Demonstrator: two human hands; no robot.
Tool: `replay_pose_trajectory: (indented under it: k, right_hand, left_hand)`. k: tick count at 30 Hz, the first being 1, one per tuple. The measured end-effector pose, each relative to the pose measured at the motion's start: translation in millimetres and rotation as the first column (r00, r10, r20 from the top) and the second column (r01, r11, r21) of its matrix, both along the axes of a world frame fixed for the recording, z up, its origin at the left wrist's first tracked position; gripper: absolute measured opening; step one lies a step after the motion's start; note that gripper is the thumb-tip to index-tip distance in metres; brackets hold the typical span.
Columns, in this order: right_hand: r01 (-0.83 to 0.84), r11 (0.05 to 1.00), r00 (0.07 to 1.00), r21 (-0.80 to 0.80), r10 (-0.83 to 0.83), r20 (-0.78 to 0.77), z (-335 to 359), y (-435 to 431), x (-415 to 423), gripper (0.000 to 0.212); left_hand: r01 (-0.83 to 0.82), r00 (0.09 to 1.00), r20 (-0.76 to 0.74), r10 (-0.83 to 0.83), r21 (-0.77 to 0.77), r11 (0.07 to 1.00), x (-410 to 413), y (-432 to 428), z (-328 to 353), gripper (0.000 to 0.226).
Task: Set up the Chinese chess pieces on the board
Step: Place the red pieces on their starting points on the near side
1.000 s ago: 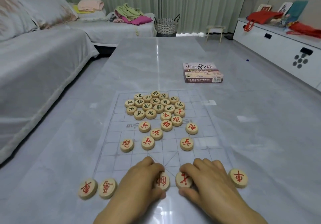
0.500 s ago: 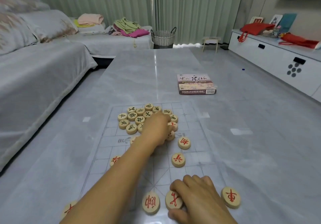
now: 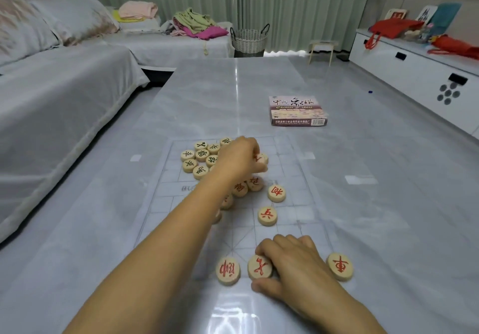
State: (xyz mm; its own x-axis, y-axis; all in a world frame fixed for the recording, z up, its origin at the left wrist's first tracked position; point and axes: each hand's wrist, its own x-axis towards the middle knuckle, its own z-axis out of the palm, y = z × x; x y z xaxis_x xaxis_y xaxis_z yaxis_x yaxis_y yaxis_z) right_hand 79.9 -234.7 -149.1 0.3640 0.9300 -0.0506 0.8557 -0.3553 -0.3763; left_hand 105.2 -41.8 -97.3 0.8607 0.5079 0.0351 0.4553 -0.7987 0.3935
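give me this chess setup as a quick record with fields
table: glossy grey marble-look top
board: thin translucent grid sheet
left hand: pinches a red-lettered round wooden piece in the far pile
right hand: grips a near-row red-lettered piece
unsorted: black-lettered pieces clustered at the board's far left
box: pink Chinese chess box, beyond the board

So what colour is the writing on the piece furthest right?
Red on pale wood: the piece, head view.
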Motion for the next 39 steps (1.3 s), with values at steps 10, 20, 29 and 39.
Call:
replay_pose_trajectory:
  k: [10, 20, 29, 39]
  right_hand:
    - [0.054, 0.998, 0.999, 0.017, -0.054, 0.002, 1.4, -2.9, -6.2, 0.043]
    - [0.101, 0.993, 0.995, -0.066, -0.100, 0.021, 4.7, -0.8, -10.2, 0.044]
    - [0.117, 0.990, 0.993, -0.079, -0.114, 0.035, 5.0, -0.2, -13.8, 0.044]
    - [0.142, 0.988, 0.988, -0.068, -0.137, 0.069, 3.5, -1.0, -17.9, 0.042]
  left_hand:
    - [-0.012, 0.992, -0.127, 0.020, 0.062, 0.998, -183.2, -34.9, -34.3, 0.014]
    - [-0.126, 0.978, -0.156, 0.138, 0.082, 0.989, -193.9, -29.6, -43.2, 0.057]
    - [0.039, 0.996, -0.087, -0.036, 0.037, 0.999, -189.7, -51.3, -54.1, 0.041]
    - [0.014, 0.997, -0.074, -0.014, 0.006, 1.000, -193.1, -54.1, -56.2, 0.053]
